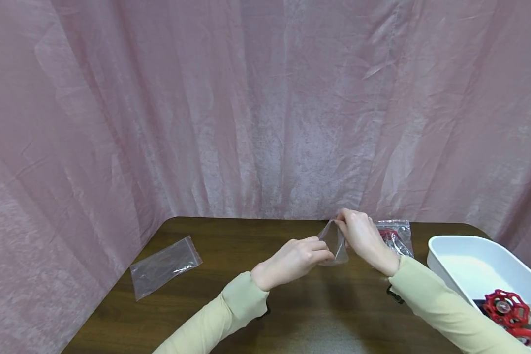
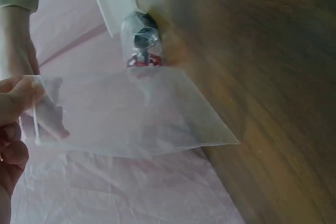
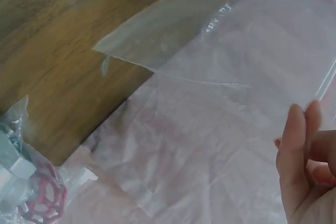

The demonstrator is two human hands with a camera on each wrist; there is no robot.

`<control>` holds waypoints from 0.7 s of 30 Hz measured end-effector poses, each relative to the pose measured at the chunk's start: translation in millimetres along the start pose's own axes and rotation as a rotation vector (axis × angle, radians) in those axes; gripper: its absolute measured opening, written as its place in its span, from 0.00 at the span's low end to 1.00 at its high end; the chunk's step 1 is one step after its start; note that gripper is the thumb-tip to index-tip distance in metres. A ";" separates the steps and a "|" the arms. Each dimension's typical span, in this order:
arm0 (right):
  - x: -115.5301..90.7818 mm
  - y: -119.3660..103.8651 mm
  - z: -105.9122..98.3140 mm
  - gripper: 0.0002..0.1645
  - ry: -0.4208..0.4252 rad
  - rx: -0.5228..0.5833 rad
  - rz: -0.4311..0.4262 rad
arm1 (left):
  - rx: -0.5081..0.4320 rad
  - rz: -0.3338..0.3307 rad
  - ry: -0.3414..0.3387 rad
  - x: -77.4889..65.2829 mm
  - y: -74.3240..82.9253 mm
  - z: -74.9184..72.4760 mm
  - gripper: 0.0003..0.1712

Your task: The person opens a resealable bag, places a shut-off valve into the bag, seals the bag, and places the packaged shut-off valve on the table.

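Observation:
A clear plastic zip bag hangs above the table between two hands, its mouth spread apart. My left hand pinches one side of the bag's top edge between thumb and fingers. On the opposite side, my right hand pinches the edge with its fingertips. The left wrist view shows the bag's see-through body stretched out with nothing inside. Just behind the right hand lies a bagged valve with a red handwheel, partly hidden by that hand.
Another clear bag lies flat at the table's left. At the right stands a white tub holding several valves with red handwheels. A pink curtain hangs along the back edge of the brown wooden table.

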State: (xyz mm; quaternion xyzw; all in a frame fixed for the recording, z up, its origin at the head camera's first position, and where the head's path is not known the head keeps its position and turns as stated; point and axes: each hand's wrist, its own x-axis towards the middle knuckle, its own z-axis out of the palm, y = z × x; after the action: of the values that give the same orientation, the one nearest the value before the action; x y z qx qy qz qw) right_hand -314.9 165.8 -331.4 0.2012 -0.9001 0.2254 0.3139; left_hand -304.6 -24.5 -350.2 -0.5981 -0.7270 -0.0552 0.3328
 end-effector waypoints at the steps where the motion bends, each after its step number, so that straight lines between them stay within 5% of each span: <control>1: 0.4 0.4 -0.5 0.08 -0.014 0.020 0.000 | -0.003 0.001 -0.003 -0.5 0.0 0.4 0.12; 7: 0.9 5.0 -3.2 0.08 -0.064 0.086 -0.018 | -0.063 -0.036 0.025 -2.1 -6.3 4.6 0.16; 13: -1.5 9.0 -5.1 0.08 -0.118 0.143 0.014 | -0.008 -0.074 0.064 -1.9 -15.9 5.6 0.18; 21: -3.1 7.6 -10.0 0.06 -0.155 0.148 0.008 | -0.002 -0.031 0.125 -1.5 -21.9 5.2 0.08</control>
State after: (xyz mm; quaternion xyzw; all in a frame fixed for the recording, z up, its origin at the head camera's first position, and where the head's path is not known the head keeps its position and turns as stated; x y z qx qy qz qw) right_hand -311.7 178.0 -328.5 0.2371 -0.9033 0.2763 0.2268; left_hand -326.5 -29.4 -348.1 -0.5826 -0.7137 -0.0982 0.3763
